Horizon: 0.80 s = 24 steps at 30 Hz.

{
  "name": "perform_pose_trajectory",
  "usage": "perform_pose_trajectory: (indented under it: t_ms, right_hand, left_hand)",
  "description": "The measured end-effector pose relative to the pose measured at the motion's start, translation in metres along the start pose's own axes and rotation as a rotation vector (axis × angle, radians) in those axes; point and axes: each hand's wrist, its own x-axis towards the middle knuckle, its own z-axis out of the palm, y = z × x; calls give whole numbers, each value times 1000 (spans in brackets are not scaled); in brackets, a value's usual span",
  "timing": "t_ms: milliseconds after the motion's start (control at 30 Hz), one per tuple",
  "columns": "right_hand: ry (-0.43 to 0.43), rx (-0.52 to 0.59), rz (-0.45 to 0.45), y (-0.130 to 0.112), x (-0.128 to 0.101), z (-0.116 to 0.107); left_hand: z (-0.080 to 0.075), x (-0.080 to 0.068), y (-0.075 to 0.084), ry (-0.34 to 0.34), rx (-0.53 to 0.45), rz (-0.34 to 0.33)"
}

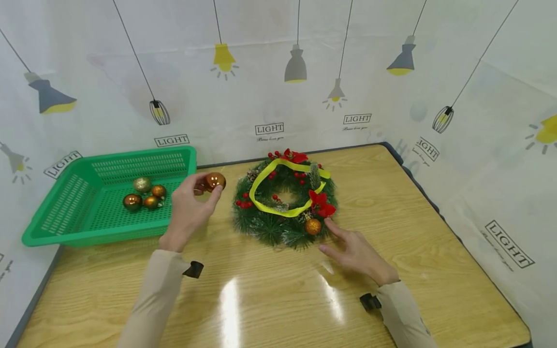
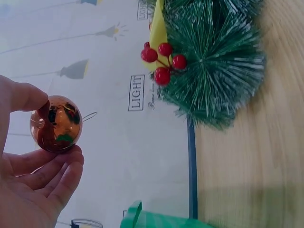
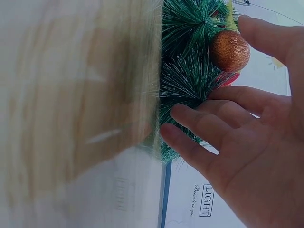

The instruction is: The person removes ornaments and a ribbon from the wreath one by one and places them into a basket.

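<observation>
My left hand (image 1: 193, 205) pinches a shiny copper Christmas ball (image 1: 215, 181) between thumb and fingers, held up between the basket and the wreath. A thin wire loop sticks out from the ball (image 2: 57, 124) in the left wrist view. The green wreath (image 1: 265, 231) lies on the table with red berries, red flowers and a yellow ribbon (image 1: 256, 193) looped over it. On its lower right sits a glittery orange ball (image 1: 313, 226). Beside that ball, my right hand (image 1: 359, 253) has its fingers extended at the wreath's edge; whether they touch it I cannot tell.
At the left stands a green perforated basket (image 1: 82, 239) holding several gold and copper balls (image 1: 132, 202). The wooden table (image 1: 270, 299) meets a white lamp-patterned backdrop (image 1: 261, 96) behind and at both sides.
</observation>
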Motion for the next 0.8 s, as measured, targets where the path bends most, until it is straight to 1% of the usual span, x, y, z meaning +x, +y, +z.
perform_pose_trajectory:
  t_ms: [100, 200, 367, 500, 600, 800]
  right_hand:
    - [10, -6, -13, 0, 0, 1]
    - [4, 6, -9, 0, 0, 1]
    - [-1, 16, -1, 1, 0, 2]
    - [1, 20, 3, 1, 0, 2]
    - [4, 21, 5, 1, 0, 1]
    - [16, 13, -4, 1, 0, 2]
  left_hand:
    - [-9, 1, -6, 24, 19, -5]
    - [-22, 1, -13, 58, 43, -26]
    - [-48, 1, -27, 100, 66, -90]
    - [-63, -2, -36, 110, 76, -152]
    - [-71, -4, -43, 116, 71, -192]
    - [-83, -7, -56, 108, 99, -240]
